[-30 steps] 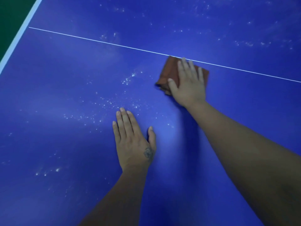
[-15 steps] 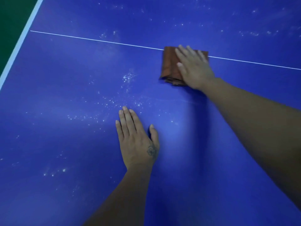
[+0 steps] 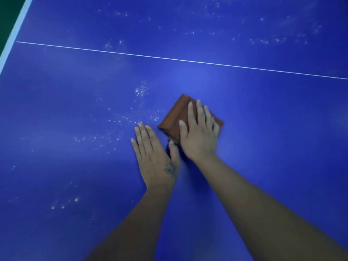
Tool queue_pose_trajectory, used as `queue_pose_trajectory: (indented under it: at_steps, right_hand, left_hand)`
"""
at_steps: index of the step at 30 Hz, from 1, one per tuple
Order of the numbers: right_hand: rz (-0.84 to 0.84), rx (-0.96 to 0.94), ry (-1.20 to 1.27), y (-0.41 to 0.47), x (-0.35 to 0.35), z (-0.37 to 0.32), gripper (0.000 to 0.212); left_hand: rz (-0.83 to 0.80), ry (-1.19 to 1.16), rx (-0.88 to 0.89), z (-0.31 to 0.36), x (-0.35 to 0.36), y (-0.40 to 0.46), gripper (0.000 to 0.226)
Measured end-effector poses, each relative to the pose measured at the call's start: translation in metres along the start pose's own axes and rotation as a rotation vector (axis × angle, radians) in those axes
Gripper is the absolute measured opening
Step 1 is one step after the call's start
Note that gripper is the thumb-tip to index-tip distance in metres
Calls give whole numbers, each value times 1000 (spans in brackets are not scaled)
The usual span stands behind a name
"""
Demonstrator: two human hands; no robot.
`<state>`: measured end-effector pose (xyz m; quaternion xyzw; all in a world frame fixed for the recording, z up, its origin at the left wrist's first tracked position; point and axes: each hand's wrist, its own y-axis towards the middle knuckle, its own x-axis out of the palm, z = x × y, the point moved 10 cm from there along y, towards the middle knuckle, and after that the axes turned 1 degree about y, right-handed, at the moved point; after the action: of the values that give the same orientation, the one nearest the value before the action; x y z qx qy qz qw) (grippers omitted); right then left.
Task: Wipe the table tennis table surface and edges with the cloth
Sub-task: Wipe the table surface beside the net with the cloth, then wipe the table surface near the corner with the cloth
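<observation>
The right hand (image 3: 199, 134) lies flat on top of a folded brown cloth (image 3: 177, 117), its fingers straight and spread a little, pointing away from the person, with the thumb stretched across the cloth's near left part; it presses the cloth down rather than gripping it. The right forearm runs in from the lower right corner at a slant. The left hand (image 3: 156, 157) rests palm down on the table (image 3: 263, 129), just beside the right hand, its fingers straight and close together and its thumb tip almost touching the near corner of the cloth; it holds nothing. A small dark tattoo (image 3: 170, 168) sits on the back of this hand near the thumb. The left forearm comes up from the bottom edge, nearly parallel to the right one. The cloth lies on the blue table top, turned so that one corner points away, well on the near side of a thin white line (image 3: 131, 54) that crosses the table from left to right. White specks of dust (image 3: 120, 119) are scattered to the left of the hands and the cloth, with a denser patch above them, and more specks lie beyond the line at the upper right. A broad white border stripe (image 3: 17, 32) marks the table's left edge, and beyond it a strip of dark green floor (image 3: 7, 14) shows in the top left corner.
</observation>
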<state>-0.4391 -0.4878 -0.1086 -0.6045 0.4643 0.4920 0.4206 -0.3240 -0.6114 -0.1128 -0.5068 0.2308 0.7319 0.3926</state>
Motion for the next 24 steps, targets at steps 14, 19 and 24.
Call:
queue_pose_trajectory:
  at_steps: [14, 19, 24]
  right_hand:
    - [25, 174, -63, 24, -14, 95, 70]
    - [66, 80, -57, 11, -4, 19, 70]
    - [27, -115, 4, -4, 14, -66, 71]
  left_hand:
    - [22, 313, 205, -96, -31, 0, 90]
    - [36, 282, 211, -95, -31, 1, 91]
    - [31, 244, 210, -93, -34, 1, 88]
